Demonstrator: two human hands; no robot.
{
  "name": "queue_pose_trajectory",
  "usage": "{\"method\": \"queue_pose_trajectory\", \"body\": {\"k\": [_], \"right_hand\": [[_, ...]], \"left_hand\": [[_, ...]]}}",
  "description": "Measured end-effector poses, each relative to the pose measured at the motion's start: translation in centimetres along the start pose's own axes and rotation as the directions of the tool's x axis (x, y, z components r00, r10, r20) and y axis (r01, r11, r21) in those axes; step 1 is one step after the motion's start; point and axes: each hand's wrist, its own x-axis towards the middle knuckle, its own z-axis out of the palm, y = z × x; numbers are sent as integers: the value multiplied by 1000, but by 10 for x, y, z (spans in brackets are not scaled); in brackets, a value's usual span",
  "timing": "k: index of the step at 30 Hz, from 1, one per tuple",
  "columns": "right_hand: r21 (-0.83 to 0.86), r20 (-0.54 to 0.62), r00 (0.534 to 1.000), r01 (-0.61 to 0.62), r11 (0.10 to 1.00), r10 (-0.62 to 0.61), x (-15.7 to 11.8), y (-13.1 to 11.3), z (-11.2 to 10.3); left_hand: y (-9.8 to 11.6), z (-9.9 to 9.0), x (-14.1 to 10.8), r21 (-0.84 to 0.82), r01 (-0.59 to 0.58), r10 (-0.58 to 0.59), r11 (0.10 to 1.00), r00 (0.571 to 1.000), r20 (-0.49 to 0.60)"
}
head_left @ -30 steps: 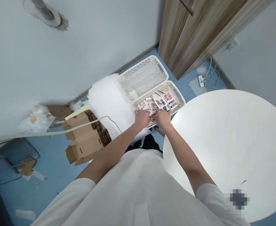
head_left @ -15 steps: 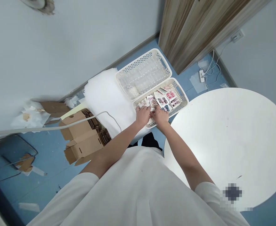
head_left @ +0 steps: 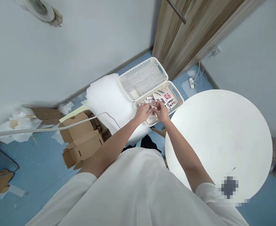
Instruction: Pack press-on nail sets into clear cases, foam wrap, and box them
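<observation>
My left hand point(head_left: 142, 113) and my right hand point(head_left: 161, 111) are close together over the near basket point(head_left: 180, 103), a white perforated one. Fingers of both hands are curled around something small between them, perhaps a card, too small to make out. Several small cards with coloured pieces, some pink point(head_left: 168, 96) and some dark, lie in this basket beyond and to the right of my hands. Touching it on the far side is a second white basket point(head_left: 160, 62) with clear plastic pieces point(head_left: 145, 78).
A round white table point(head_left: 222, 125) stands at the right. White sheeting point(head_left: 105, 94) lies left of the baskets, with open cardboard boxes point(head_left: 81, 138) and a pale cable point(head_left: 74, 124) beside it. A wooden cabinet point(head_left: 182, 34) and a power strip point(head_left: 191, 83) are behind.
My hands have lifted slightly, and their fingers have come together around something small. The whole view has shifted, with the table and cabinet now further left.
</observation>
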Motion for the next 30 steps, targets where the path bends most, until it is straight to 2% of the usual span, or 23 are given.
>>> {"method": "queue_pose_trajectory", "body": {"k": [4, 6, 8, 11, 14, 17, 19, 22, 25, 30], "right_hand": [[115, 59, 996, 65, 991, -72, -13, -20, -10], [149, 73, 994, 64, 987, -76, -25, -28, -12], [176, 32, 998, 54, 983, -61, -40, -34, -13], [255, -151, 988, 38, 966, 1, -72, -37, -9], [391, -332, 933, 0, 920, 141, -116, -31, -4], [510, -348, 906, -31, 860, 240, -165, -22, 3], [565, -347, 895, -40, 824, 281, -193, -17, 5], [629, -419, 831, -25, 777, 365, -225, -14, 2], [687, -472, 766, 9, 726, 437, -247, -13, -5], [743, -510, 693, 55, 667, 510, -278, -4, -15]], "left_hand": [[3, -19, -16, -106, -40, 31, 994, 995, -92], [5, -25, -28, -198, -37, 26, 979, 998, -58], [6, -26, -43, -362, 10, -3, 932, 1000, 22], [10, -22, -70, -642, 149, -100, 752, 989, 112], [18, -12, -98, -785, 288, -166, 549, 958, 235], [30, 0, -119, -803, 394, -130, 447, 917, 377], [40, 8, -128, -786, 438, -94, 436, 891, 444], [55, 23, -136, -741, 485, -59, 464, 852, 521], [71, 38, -142, -702, 517, -28, 490, 814, 580], [95, 70, -152, -660, 551, -12, 511, 772, 635]]}}
